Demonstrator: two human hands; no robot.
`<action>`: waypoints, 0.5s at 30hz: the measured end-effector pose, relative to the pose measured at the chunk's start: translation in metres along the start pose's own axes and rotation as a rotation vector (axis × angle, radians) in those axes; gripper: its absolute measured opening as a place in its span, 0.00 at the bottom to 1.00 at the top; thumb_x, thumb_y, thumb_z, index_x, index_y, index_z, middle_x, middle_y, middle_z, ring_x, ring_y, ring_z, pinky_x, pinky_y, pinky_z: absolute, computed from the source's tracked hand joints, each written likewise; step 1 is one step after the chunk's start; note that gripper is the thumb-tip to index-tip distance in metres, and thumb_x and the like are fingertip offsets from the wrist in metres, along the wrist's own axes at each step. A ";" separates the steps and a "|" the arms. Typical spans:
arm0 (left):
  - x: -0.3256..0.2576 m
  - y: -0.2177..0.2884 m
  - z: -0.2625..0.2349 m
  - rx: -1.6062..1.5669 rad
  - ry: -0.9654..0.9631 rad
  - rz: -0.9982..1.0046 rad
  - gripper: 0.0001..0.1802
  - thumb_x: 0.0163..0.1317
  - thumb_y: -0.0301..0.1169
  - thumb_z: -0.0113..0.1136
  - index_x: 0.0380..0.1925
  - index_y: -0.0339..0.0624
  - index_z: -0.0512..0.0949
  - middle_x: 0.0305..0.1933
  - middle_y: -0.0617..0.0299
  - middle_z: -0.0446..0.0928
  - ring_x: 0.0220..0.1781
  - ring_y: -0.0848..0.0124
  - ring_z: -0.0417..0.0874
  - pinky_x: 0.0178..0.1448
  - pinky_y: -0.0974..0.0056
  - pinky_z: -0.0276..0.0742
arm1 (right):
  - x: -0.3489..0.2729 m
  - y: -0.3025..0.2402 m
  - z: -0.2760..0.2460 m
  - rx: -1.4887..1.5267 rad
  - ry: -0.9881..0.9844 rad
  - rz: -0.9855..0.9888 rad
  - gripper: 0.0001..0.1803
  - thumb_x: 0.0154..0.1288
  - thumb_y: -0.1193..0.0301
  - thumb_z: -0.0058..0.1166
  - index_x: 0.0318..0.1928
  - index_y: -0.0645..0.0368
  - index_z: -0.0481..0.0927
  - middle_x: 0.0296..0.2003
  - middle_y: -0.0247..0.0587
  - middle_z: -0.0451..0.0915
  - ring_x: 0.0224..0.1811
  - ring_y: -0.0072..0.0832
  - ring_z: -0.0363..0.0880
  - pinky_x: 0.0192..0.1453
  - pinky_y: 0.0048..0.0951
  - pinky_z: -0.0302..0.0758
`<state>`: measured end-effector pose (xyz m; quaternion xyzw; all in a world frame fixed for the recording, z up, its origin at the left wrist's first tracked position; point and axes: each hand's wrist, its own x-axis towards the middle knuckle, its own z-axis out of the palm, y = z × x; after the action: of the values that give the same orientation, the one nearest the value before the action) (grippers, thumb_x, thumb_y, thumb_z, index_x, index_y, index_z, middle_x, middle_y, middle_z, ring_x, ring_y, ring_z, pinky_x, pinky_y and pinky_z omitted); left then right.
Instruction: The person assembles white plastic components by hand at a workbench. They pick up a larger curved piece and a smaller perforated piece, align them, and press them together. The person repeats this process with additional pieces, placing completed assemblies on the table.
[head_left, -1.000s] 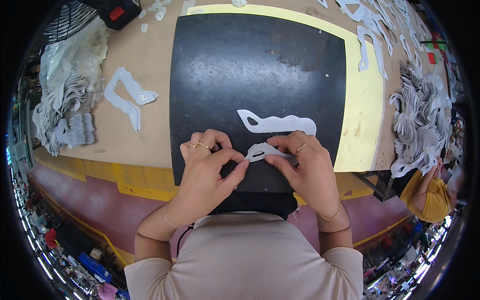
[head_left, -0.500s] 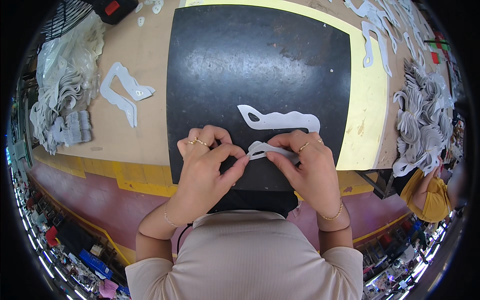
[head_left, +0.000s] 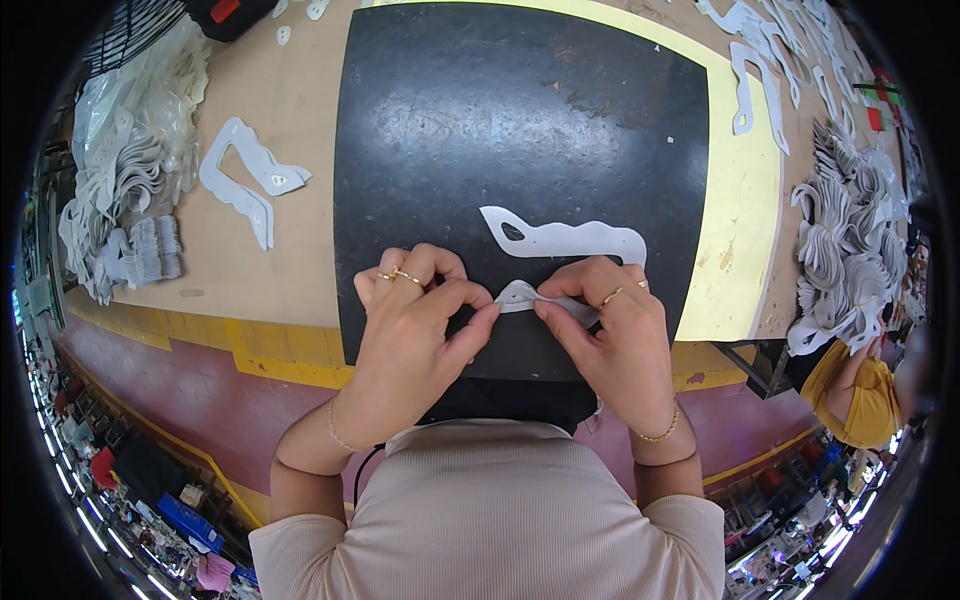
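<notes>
I have both hands pinched on a small white cut-out piece (head_left: 525, 297) at the near edge of the black mat (head_left: 520, 110): left hand (head_left: 415, 325) on its left end, right hand (head_left: 610, 335) on its right. It looks thin, light and floppy, best held by the edges. My fingers cover most of it, so I cannot make out its full outline. A longer white piece (head_left: 565, 238) lies just beyond.

Ribbed beige top, gold jewellery
Left hand (head_left: 415, 320) wears two gold rings and a thin bracelet; right hand (head_left: 610, 335) a ring and beaded bracelet.
</notes>
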<state>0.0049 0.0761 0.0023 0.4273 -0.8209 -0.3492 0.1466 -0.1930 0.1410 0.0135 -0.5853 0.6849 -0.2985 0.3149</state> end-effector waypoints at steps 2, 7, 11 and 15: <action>0.000 -0.001 0.001 0.015 0.006 0.008 0.06 0.56 0.30 0.75 0.31 0.47 0.85 0.42 0.66 0.72 0.46 0.64 0.70 0.52 0.56 0.57 | 0.000 0.001 0.001 0.000 0.012 -0.020 0.06 0.59 0.76 0.69 0.37 0.58 0.85 0.34 0.35 0.84 0.33 0.34 0.81 0.45 0.34 0.65; 0.001 -0.001 0.001 0.023 0.001 0.018 0.06 0.55 0.30 0.75 0.32 0.47 0.85 0.42 0.66 0.72 0.46 0.64 0.71 0.52 0.56 0.57 | -0.001 0.003 0.003 0.006 0.036 -0.037 0.06 0.58 0.76 0.70 0.35 0.59 0.84 0.33 0.35 0.84 0.31 0.33 0.80 0.44 0.34 0.64; 0.001 -0.001 0.001 0.027 0.002 0.015 0.07 0.55 0.30 0.75 0.32 0.47 0.85 0.42 0.66 0.72 0.46 0.64 0.71 0.52 0.56 0.57 | -0.001 0.005 0.005 0.010 0.048 -0.050 0.06 0.58 0.77 0.70 0.35 0.59 0.84 0.33 0.34 0.85 0.31 0.33 0.80 0.44 0.34 0.64; 0.001 -0.001 0.001 0.026 0.006 0.024 0.07 0.56 0.30 0.75 0.32 0.47 0.85 0.42 0.66 0.73 0.46 0.64 0.71 0.52 0.56 0.57 | -0.002 0.003 0.004 -0.031 0.028 -0.022 0.08 0.57 0.77 0.72 0.35 0.56 0.85 0.35 0.35 0.88 0.34 0.31 0.81 0.45 0.29 0.68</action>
<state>0.0046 0.0757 0.0003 0.4206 -0.8300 -0.3353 0.1477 -0.1917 0.1432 0.0089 -0.5934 0.6873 -0.2995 0.2930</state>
